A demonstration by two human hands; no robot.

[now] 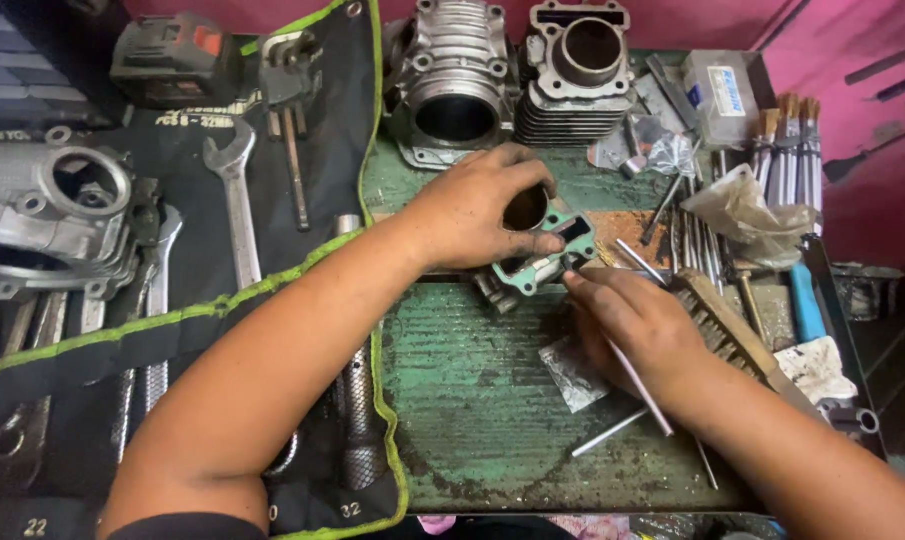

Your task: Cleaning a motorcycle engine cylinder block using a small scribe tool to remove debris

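Observation:
My left hand (pixel 477 205) grips a small metal engine cylinder (pixel 532 262) with a green gasket on its face, holding it on the green workbench (pixel 472 400). My right hand (pixel 637 325) is at the cylinder's right side, fingertips touching the gasket's edge, and it holds a thin metal rod (pixel 640 385) that runs down toward me. Both hands are smeared with dark grease.
Two larger finned cylinders (pixel 457 85) (pixel 582 70) stand at the back. A black tool roll (pixel 222 200) with spanners lies left, beside an engine casing (pixel 57 215). Brushes (pixel 787 140), a wire brush (pixel 717 325), rods and rags crowd the right side.

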